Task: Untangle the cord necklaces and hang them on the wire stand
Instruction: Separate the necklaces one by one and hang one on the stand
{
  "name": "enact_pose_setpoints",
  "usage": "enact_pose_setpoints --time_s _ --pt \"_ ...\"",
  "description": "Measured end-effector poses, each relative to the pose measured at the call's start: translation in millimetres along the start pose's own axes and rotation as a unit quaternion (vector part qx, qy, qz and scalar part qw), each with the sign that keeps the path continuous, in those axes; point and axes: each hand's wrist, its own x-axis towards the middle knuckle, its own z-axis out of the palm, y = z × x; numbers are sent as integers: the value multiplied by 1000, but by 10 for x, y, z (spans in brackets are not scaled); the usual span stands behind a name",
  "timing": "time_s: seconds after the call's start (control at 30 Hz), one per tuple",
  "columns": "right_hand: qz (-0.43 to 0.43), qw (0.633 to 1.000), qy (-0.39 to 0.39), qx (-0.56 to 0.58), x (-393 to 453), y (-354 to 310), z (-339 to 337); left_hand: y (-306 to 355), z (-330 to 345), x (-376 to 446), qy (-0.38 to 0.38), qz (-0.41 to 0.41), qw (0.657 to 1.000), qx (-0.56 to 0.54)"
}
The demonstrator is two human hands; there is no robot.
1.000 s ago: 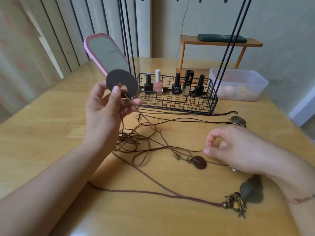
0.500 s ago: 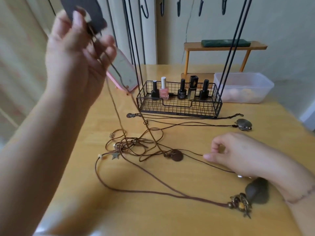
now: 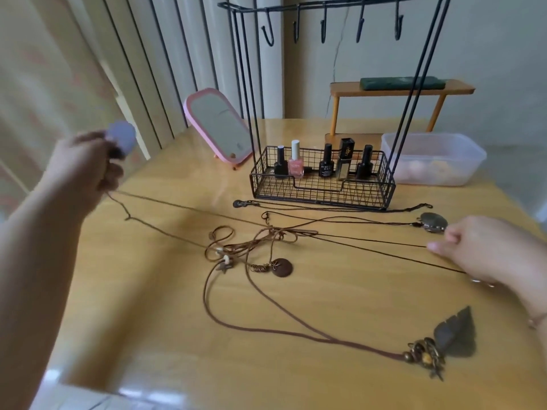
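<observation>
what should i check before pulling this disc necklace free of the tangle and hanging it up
1. Left hand grips the disc pendant: ok.
2. Right hand pinches the dark cord: ok.
3. Cord free of the tangle: not ok, it runs through the knot.
4. Hooks on the wire stand bare: ok.
5. Which cord belongs to the disc: cannot tell.
</observation>
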Motion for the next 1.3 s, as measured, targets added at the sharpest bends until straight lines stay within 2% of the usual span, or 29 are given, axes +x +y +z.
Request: enact_pose_setpoints --time_s 0.03,0.1,0.17,0.23,0.3,0.33,0.37,0.43,0.47,0.5,0.57,0.6,0.73,0.8,0.87,0.93,1.0,1.07,1.13,1.2,1.3 --pt "3 1000 3 -6 2 -8 9 -21 33 -104 -19 5 996 84" --pt "-9 1000 0 -19 -37 -83 31 -147 115 -265 -72 34 964 253" --pt "-36 999 -3 -35 -121 -197 40 -289 167 -283 -119 47 912 390" --pt "-45 996 16 -73 -261 -310 6 -355 254 -336 -144 87 837 520" --pt "-81 983 88 -136 -390 -421 -37 -362 303 -439 -155 108 792 580" --pt "-127 974 135 -129 -426 -484 -23 -348 332 -477 -152 118 770 609" --pt "-193 964 170 -61 -453 -570 17 -314 364 -546 -136 133 737 649" --pt "-296 940 124 119 -519 -797 124 -240 477 -756 -97 215 656 717" --pt "-315 935 75 146 -540 -905 194 -190 562 -874 -100 276 656 695" --pt "-320 938 38 126 -546 -993 260 -151 653 -983 -139 325 683 640" --pt "-324 941 26 97 -536 -1067 370 -87 859 -1166 -266 327 763 490" --pt "-321 941 37 104 -527 -1067 384 -79 965 -1224 -316 312 774 451" --pt "-354 931 71 54 -478 -1014 438 -162 1170 -1240 -356 340 733 469" --pt "-387 917 80 61 -461 -985 458 -229 1171 -1224 -361 335 743 453" --pt "-389 913 47 115 -462 -936 415 -282 1163 -1238 -352 344 750 441" --pt "-401 901 15 165 -474 -877 363 -319 1137 -1243 -341 346 777 401" --pt "-423 889 -15 174 -512 -813 290 -318 1110 -1243 -340 303 834 312" --pt "-447 886 -37 119 -520 -737 253 -291 1094 -1235 -337 245 887 199" --pt "-469 881 -32 54 -517 -686 221 -269 1075 -1192 -338 173 923 68" --pt "-471 880 -56 35 -540 -675 176 -235 1037 -1135 -347 98 931 -62" --pt "-469 880 -80 -16 -578 -673 181 -168 952 -1088 -369 24 905 -210"
